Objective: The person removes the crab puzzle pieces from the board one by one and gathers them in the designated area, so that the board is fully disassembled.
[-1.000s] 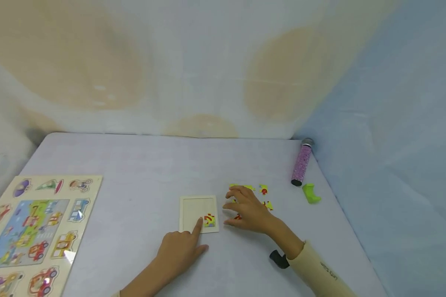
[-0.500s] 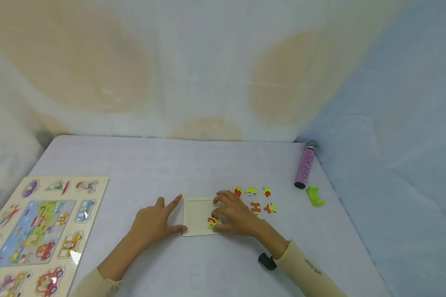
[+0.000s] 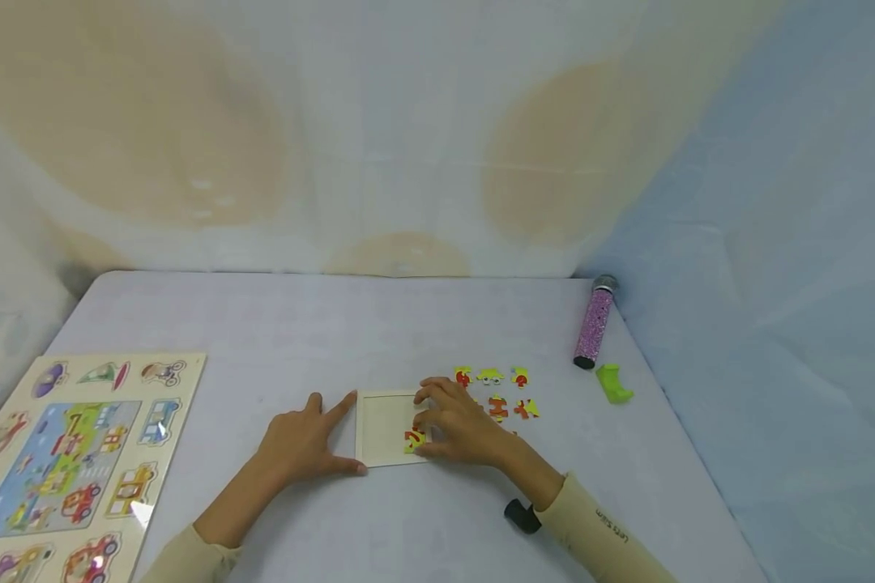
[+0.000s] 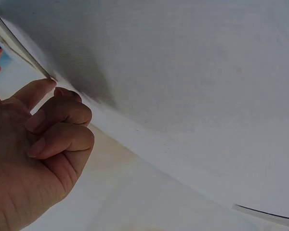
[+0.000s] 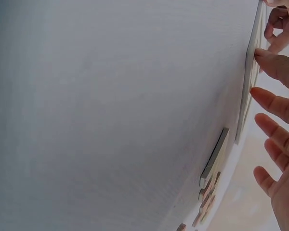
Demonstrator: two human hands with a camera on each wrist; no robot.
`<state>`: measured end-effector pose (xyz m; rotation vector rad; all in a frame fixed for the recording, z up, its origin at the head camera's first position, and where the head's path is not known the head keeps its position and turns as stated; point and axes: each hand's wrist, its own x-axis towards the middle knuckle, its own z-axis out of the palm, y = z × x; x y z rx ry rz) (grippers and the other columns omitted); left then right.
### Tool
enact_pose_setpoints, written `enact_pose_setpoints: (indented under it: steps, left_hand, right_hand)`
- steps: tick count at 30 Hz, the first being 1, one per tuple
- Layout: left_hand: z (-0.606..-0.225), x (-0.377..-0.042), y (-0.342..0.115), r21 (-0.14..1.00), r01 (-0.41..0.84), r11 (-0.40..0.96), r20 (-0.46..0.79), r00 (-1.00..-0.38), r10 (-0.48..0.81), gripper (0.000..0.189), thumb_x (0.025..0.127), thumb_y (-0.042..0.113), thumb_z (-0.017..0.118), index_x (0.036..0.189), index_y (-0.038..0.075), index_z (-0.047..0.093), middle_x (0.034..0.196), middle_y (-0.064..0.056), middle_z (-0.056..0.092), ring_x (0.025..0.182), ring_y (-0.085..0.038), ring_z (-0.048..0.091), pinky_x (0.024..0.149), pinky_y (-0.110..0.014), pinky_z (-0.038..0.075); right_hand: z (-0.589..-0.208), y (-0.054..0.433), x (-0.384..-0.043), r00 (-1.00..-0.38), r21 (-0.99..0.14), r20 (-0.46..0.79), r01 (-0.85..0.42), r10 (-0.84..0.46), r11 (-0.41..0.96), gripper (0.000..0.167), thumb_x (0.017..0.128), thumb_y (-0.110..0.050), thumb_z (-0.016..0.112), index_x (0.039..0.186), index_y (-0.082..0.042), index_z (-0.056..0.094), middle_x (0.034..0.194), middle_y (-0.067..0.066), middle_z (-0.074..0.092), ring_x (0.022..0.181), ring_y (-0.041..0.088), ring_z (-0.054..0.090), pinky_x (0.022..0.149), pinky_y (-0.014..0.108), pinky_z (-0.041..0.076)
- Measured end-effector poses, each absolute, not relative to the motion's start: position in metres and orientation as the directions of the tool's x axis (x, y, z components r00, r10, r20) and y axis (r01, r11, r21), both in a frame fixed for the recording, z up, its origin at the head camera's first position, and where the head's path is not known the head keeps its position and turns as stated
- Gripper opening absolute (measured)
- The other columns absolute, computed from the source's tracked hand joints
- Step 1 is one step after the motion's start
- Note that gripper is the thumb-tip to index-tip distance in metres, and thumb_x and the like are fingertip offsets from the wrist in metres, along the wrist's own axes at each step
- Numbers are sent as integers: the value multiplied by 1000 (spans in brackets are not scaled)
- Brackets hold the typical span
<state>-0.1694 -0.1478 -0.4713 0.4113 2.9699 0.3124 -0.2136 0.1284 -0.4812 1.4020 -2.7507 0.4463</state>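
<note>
A small pale puzzle frame (image 3: 392, 462) lies flat on the table, with a red and yellow jigsaw piece (image 3: 413, 441) in its lower right corner. My left hand (image 3: 299, 445) touches the frame's left side, its thumb and index finger spread along that edge. In the left wrist view its other fingers curl inward. From the right, my right hand (image 3: 463, 425) rests over the frame's right edge, partly hiding it. Thumb and fingertips touch that side in the right wrist view, the fingers fairly straight. Several loose jigsaw pieces (image 3: 497, 407) lie just beyond the right hand.
A large picture puzzle board (image 3: 171, 413) lies at the table's left. Toward the right edge are a purple glittery microphone (image 3: 594, 325) and a green curved piece (image 3: 612, 384). Something short and black (image 3: 521, 516) shows beside the right sleeve.
My left hand has pulled back from pointing inside the frame to its left edge. The right hand has moved left from the loose pieces to the frame's right edge.
</note>
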Motion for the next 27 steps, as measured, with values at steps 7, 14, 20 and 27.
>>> enact_pose_setpoints:
  steps: [7, 14, 20, 27]
  left_hand:
    - [-473, -171, -148, 225, 257, 940, -100, -953, 285, 106, 59, 75, 78, 147, 23, 50, 93, -12, 50, 54, -19, 42, 49, -31, 34]
    - [-473, -168, -148, 248, 245, 937, -105, -955, 277, 106, 58, 73, 79, 146, 22, 50, 97, -15, 53, 55, -20, 43, 49, -32, 35]
    - [-473, -166, -149, 254, 242, 937, -105, -956, 275, 107, 58, 73, 79, 147, 23, 49, 95, -12, 51, 54, -19, 42, 49, -31, 33]
    - [-474, -167, -150, 248, 260, 933, -90, -953, 289, 107, 58, 75, 77, 147, 23, 49, 90, -9, 48, 54, -18, 40, 48, -31, 32]
  right_hand:
    - [-479, 127, -213, -540, -174, 206, -841, -816, 513, 22, 80, -33, 78, 94, -17, 76, 118, -1, 56, 137, 22, 37, 115, 41, 29]
    - [-476, 132, -215, -500, -113, 273, -865, -822, 489, 21, 77, -33, 78, 89, -17, 74, 116, 1, 57, 135, 24, 40, 113, 41, 30]
    - [-466, 166, -215, -580, -166, 270, -814, -769, 556, 23, 72, -30, 83, 89, -17, 74, 118, 4, 59, 135, 25, 40, 112, 45, 31]
    - [-464, 226, -207, -681, -235, 314, -731, -662, 641, 35, 66, -28, 91, 93, -10, 77, 116, 7, 60, 132, 30, 42, 108, 48, 34]
